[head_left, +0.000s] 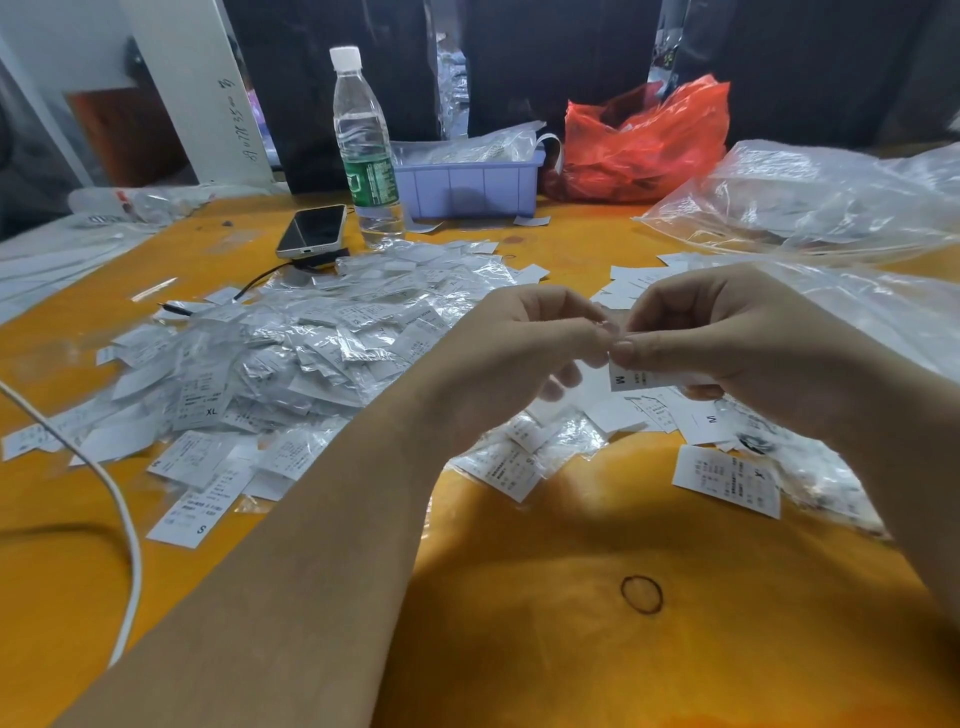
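Observation:
Both hands meet above the orange table (571, 649), fingertips touching. My right hand (727, 332) pinches a small white size label marked M (636, 379), which hangs below its thumb. My left hand (519, 343) pinches the top of the same label, at a small clear bit between the fingertips that is too small to make out. A big heap of small clear packets with white labels (291, 358) lies to the left of my hands. Loose labels (727, 480) lie under and to the right of them.
A water bottle (366, 150), a phone (311, 231) with a black cable, a purple bin (467, 182) and a red plastic bag (649, 140) stand at the back. Large clear bags (810, 202) lie at right. A white cable (124, 525) crosses the left; a rubber band (641, 594) lies near.

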